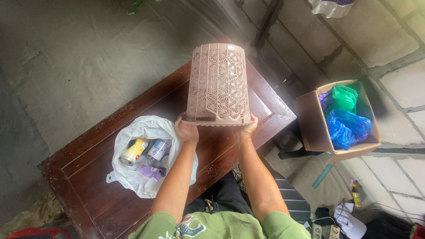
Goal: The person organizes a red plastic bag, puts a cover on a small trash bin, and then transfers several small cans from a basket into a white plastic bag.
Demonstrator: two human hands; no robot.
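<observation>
I hold a beige plastic basket with a cut-out flower pattern upside down above a dark wooden table. My left hand grips its rim on the left. My right hand grips the rim on the right. Both arms reach forward from my green shirt. To the left of my left arm, a white plastic bag lies open on the table with cans and small containers inside.
A cardboard box stuffed with blue, green and purple plastic bags stands by the block wall at right. A power strip, white cloth and a small bottle lie on the floor at lower right. Concrete floor lies beyond the table.
</observation>
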